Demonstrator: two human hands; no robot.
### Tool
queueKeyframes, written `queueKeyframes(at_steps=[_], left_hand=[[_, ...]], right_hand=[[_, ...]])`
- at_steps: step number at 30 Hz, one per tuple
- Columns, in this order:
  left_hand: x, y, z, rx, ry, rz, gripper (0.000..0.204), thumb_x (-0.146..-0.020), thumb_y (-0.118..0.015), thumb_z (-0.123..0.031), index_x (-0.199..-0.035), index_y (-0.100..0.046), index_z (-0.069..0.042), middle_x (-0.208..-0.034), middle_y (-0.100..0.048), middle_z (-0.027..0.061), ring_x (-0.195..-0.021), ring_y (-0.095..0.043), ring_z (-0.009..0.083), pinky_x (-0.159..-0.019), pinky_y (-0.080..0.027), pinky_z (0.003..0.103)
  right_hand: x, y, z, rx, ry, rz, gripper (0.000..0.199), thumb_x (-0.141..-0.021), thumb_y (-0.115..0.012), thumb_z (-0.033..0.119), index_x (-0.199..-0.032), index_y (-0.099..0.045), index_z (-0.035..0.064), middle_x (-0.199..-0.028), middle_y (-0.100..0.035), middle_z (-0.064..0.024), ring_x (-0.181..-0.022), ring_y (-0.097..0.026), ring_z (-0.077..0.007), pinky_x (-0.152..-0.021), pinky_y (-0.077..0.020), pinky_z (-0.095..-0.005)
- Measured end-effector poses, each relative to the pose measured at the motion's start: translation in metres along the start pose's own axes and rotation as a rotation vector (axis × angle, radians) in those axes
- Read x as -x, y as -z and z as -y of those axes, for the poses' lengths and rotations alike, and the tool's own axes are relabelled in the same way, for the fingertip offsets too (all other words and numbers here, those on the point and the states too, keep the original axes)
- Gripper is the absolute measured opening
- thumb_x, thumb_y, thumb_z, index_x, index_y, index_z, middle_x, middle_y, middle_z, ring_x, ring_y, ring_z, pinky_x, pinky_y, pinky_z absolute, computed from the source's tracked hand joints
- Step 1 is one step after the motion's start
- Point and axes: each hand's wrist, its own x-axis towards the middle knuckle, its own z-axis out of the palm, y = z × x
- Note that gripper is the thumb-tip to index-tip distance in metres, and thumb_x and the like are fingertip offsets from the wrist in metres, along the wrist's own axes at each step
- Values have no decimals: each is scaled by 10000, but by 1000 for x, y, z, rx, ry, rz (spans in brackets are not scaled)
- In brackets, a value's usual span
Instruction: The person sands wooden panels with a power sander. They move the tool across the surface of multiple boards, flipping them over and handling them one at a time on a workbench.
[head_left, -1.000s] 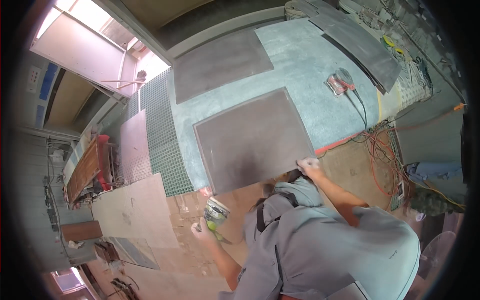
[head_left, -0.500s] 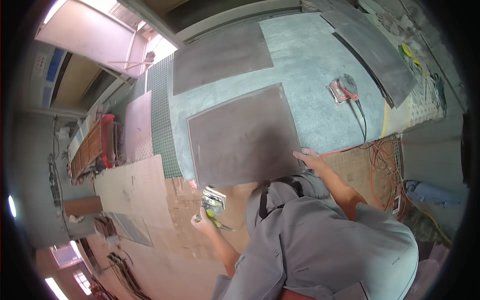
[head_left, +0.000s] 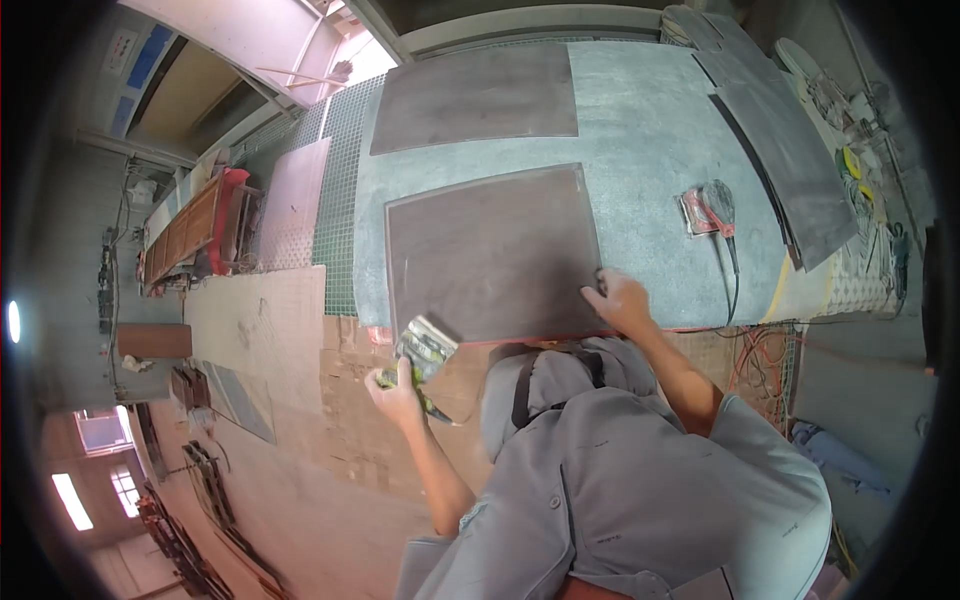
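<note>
1. I'm watching the left hand (head_left: 397, 392) clamping a green-and-black tool (head_left: 423, 352), just off the slab's near-left corner.
2. The right hand (head_left: 617, 300) is pressing its fingers, curled, on the dark slab (head_left: 490, 250) at its near-right corner.
3. The slab is lying flat on the grey-green bench (head_left: 650, 130); a red tool (head_left: 708, 208) is sitting well right.

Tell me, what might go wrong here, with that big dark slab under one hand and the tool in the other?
The right hand rests at the corner of the dark slab, near the table edge; fingers could get pinched if it shifts. The left hand grips a green handheld tool away from the table; it might slip. Orange cables on the floor could trip someone.
</note>
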Motion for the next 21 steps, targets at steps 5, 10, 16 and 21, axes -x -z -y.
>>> queueKeyframes(at_steps=[5,10,16,21], left_hand=[[-5,-71,-60,-315,-305,161,719,-788,-972,-352,-1296,-612,9,-1313,-578,229,-1268,-563,380,-1086,-469,488],[19,-154,-79,-153,-495,353,601,-842,-912,-289,-1276,-626,13,-1228,-589,249,-1181,-552,443,-1084,-445,534],[33,-187,-88,157,-330,1046,260,-1024,-691,-116,-1254,-739,-6,-1203,-709,165,-1049,-707,249,-888,-563,365],[-59,-181,-10,-127,-476,735,402,-930,-805,-246,-1241,-743,1,-1263,-730,231,-1170,-665,441,-1073,-500,537]], right_hand=[[2,15,111,-574,248,295,669,-909,-853,155,-1490,-589,-47,-1396,-654,-215,-1224,-716,-287,-918,-666,-362],[-13,-18,163,-503,641,108,1032,-835,-884,177,-1676,-328,-41,-1613,-378,-300,-1503,-431,-438,-1099,-559,-491],[-36,-31,104,-193,225,-179,755,-830,-861,152,-1503,-531,60,-1327,-566,-251,-1225,-607,-483,-1051,-539,-505],[-57,-19,106,-65,192,-141,668,-795,-875,124,-1394,-587,67,-1274,-602,-229,-1184,-631,-476,-1000,-561,-519]])
